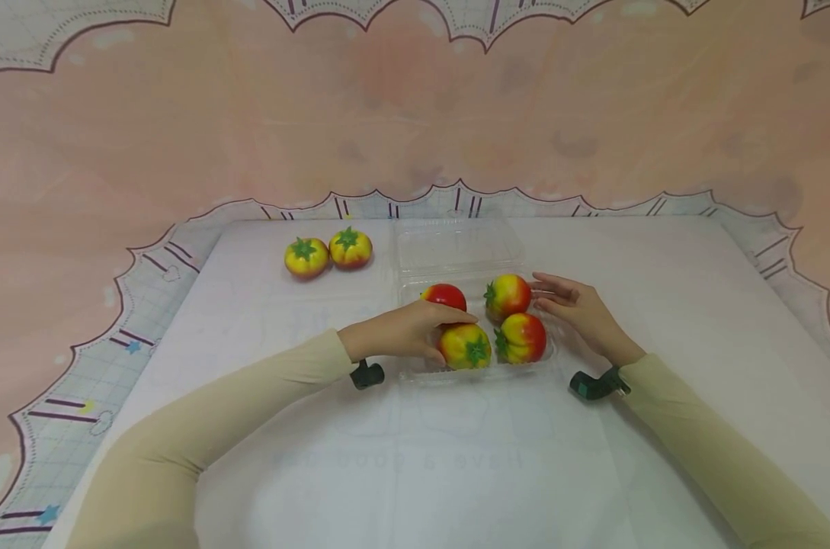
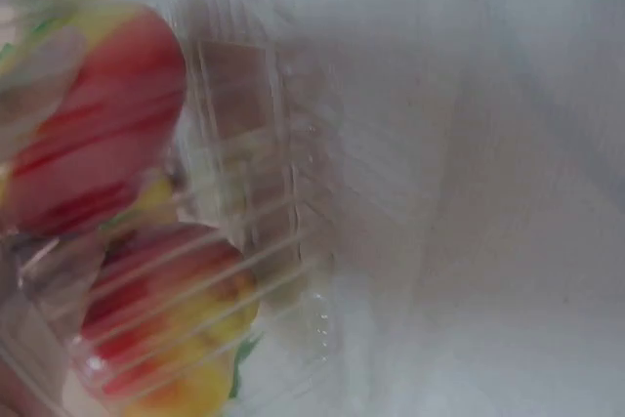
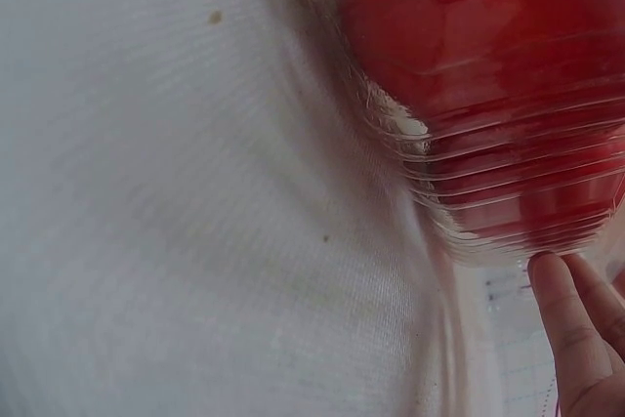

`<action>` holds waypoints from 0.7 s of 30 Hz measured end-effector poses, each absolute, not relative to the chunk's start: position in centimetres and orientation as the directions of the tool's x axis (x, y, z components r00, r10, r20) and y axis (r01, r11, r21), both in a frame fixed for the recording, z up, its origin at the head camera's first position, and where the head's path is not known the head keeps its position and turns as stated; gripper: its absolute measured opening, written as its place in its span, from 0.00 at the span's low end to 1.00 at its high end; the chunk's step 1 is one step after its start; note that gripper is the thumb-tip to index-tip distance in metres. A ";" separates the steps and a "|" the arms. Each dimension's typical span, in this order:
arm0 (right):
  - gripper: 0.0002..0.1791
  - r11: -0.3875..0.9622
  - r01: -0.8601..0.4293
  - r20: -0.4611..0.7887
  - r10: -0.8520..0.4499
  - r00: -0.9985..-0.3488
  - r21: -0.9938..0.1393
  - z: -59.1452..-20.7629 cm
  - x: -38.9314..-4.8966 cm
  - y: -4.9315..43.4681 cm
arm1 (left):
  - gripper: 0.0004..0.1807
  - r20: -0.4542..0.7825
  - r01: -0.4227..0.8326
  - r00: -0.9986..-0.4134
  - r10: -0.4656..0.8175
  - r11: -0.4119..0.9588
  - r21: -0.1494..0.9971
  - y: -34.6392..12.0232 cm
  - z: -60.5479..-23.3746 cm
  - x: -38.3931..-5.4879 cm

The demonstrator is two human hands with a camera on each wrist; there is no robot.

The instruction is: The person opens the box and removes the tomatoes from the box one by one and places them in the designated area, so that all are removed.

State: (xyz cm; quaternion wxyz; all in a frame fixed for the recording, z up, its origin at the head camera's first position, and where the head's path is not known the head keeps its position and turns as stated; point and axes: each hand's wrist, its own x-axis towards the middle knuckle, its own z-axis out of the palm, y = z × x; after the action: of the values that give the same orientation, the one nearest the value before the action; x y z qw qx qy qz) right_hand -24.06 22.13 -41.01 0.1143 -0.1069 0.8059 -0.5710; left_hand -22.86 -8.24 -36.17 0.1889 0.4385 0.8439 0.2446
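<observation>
In the head view, a clear plastic clamshell box [image 1: 424,374] lies with its lid [image 1: 459,248] folded back, away from me. Several red-and-yellow tomatoes with green stem tops are in its base. My left hand [image 1: 411,329] reaches over the left wall, fingers and thumb about the front-left tomato [image 1: 466,347]. Behind it, a redder tomato [image 1: 445,296] is partly hidden by that hand. On the right sit a back tomato [image 1: 507,297] and a front tomato [image 1: 521,338]. My right hand [image 1: 582,311] is at the box's right side, fingers extended, fingertips [image 3: 549,275] against the ribbed plastic.
Two more tomatoes, a left one [image 1: 306,258] and a right one [image 1: 350,248], stand side by side on the white tabletop [image 1: 332,480], left of the lid. A patterned cloth [image 1: 415,122] hangs behind the table. Each wrist wears a small dark camera [image 1: 368,374].
</observation>
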 end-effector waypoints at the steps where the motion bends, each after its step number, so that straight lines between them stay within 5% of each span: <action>1: 0.30 0.325 -0.040 -0.064 -0.302 -0.951 -0.945 -41.0 -24.1 22.1 | 0.36 -0.103 0.649 -0.546 0.831 0.498 0.576 -8.3 -36.2 -22.9; 21: 0.31 0.326 -0.034 -0.069 -0.300 -0.952 -0.945 -40.9 -24.0 22.1 | 0.39 -0.034 0.552 -0.589 0.807 0.433 0.713 -9.3 -36.2 -22.9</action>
State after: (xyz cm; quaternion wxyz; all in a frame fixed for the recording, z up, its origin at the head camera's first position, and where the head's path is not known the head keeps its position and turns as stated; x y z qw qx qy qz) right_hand -24.02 22.09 -40.93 0.1163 -0.1035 0.8058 -0.5713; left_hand -22.89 -9.27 -36.23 0.1893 0.4119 0.8250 0.3376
